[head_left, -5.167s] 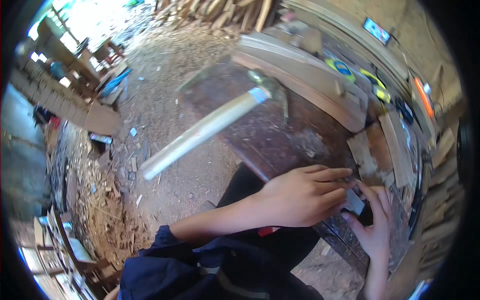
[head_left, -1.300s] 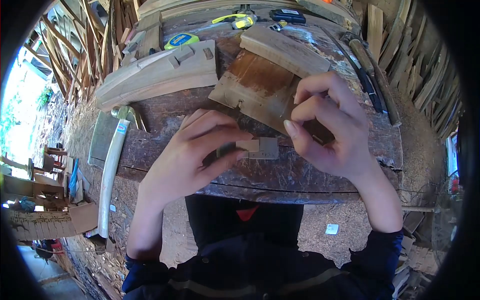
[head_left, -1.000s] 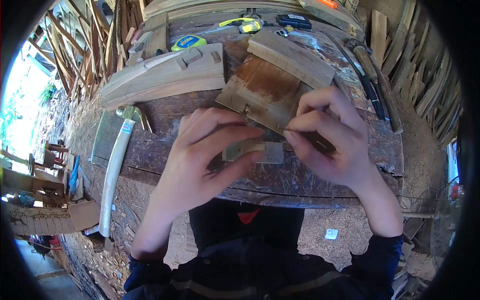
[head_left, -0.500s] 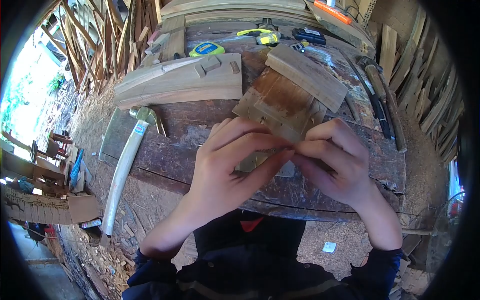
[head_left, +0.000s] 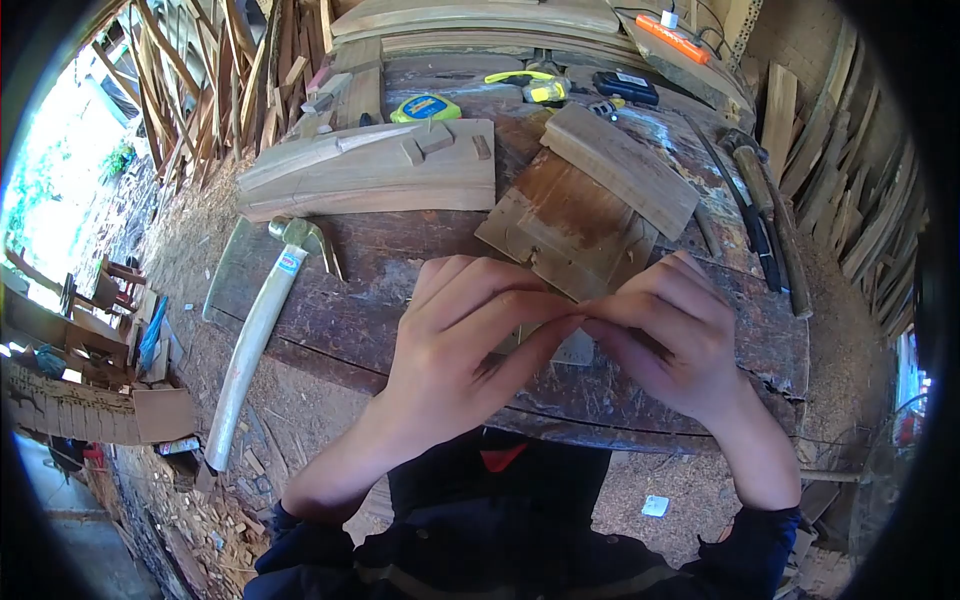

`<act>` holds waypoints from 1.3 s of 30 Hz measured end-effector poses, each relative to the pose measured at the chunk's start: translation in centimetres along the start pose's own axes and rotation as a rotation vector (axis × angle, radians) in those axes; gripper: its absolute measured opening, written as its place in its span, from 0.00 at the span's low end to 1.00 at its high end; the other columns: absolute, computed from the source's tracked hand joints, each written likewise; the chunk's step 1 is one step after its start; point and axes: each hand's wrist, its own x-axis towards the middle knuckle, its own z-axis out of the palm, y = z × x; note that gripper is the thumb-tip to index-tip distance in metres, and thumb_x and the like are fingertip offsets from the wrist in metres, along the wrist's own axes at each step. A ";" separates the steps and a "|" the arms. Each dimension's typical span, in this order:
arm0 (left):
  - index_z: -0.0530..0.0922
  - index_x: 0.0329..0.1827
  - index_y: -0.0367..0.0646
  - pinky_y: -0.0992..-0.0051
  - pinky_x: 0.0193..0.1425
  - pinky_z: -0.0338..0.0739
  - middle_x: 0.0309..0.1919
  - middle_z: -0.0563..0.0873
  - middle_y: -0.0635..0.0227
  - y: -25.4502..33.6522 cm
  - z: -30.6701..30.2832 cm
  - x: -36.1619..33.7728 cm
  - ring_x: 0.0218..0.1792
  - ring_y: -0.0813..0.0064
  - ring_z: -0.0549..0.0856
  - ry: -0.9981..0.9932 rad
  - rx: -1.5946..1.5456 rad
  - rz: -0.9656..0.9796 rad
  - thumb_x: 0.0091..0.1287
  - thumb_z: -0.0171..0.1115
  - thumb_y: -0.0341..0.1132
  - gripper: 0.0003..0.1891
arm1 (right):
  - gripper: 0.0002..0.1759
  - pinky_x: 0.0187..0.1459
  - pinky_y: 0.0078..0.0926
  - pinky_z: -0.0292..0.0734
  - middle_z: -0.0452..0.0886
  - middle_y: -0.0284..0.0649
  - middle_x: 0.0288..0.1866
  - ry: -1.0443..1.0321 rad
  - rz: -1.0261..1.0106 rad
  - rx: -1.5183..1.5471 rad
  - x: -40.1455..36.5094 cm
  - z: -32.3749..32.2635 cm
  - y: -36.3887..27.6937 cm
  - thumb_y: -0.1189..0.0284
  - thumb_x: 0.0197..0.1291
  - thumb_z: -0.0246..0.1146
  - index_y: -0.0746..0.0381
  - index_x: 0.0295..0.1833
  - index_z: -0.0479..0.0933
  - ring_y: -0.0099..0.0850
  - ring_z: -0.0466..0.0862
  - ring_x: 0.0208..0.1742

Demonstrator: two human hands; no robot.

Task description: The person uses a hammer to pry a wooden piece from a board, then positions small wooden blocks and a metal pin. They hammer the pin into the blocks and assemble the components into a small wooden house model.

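Note:
My left hand (head_left: 465, 345) and my right hand (head_left: 670, 325) meet at their fingertips over the front part of the dark wooden bench (head_left: 350, 300). Thumb and forefinger are pinched together on each hand. Whatever is between the tips is too small to make out. Just beyond my hands lies a brownish board (head_left: 570, 205), with a thick pale wood block (head_left: 625, 165) resting across its upper right part. A small flat greyish piece (head_left: 572, 348) shows below and between my hands. To the left, a hammer (head_left: 258, 325) lies with its handle past the bench edge.
A wide pale board (head_left: 400, 185) carries small wood pieces (head_left: 432, 138). Behind it are a yellow-green tape measure (head_left: 425, 108), a yellow tool (head_left: 540, 90) and a black case (head_left: 625, 88). Long-handled tools (head_left: 760, 190) lie on the right. Wood strips lean at both sides.
The camera view has shifted slightly, so the bench items appear a little lower and further right. My hands remain joined at the fingertips, with only slight movement.

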 end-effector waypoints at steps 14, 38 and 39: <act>0.92 0.44 0.47 0.67 0.48 0.75 0.41 0.88 0.68 -0.5 -0.2 -0.5 0.42 0.66 0.86 0.026 0.054 0.018 0.55 0.82 0.27 0.13 | 0.14 0.40 0.32 0.73 0.81 0.31 0.34 -0.042 0.017 0.007 -0.1 0.1 0.4 0.72 0.53 0.81 0.56 0.46 0.90 0.32 0.81 0.34; 0.88 0.41 0.43 0.66 0.47 0.75 0.41 0.88 0.65 -0.7 0.2 -0.5 0.43 0.64 0.87 -0.036 0.006 0.049 0.58 0.80 0.27 0.11 | 0.11 0.41 0.32 0.73 0.79 0.31 0.36 -0.079 0.013 0.016 0.0 0.2 0.0 0.70 0.55 0.81 0.54 0.43 0.87 0.32 0.81 0.36; 0.88 0.41 0.42 0.65 0.47 0.75 0.41 0.88 0.65 -0.7 0.2 -0.5 0.43 0.64 0.87 -0.038 0.010 0.053 0.58 0.80 0.27 0.10 | 0.11 0.41 0.32 0.73 0.79 0.31 0.36 -0.081 0.013 0.017 0.0 0.2 0.0 0.70 0.55 0.81 0.54 0.43 0.87 0.32 0.81 0.36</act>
